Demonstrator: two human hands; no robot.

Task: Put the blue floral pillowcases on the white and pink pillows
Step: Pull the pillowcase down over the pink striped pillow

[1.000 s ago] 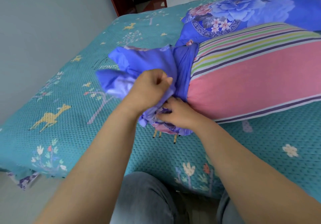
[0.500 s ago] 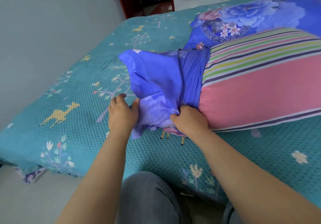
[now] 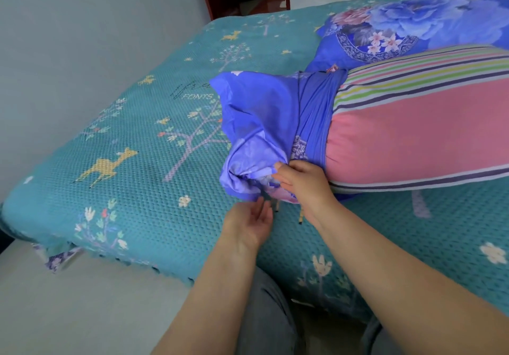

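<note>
Right hand pinched bunched pillowcase hem at striped pillow end; left hand loose, empty. Best regripped opposite hem, pulled evenly.

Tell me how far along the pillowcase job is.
Done: the far pillow already wears its blue floral case. In hand: the right hand grips the bunched pillowcase, which covers only the end of the striped pink pillow; the left hand is open just below it. Left: pulling the case along the rest of that pillow.
</note>
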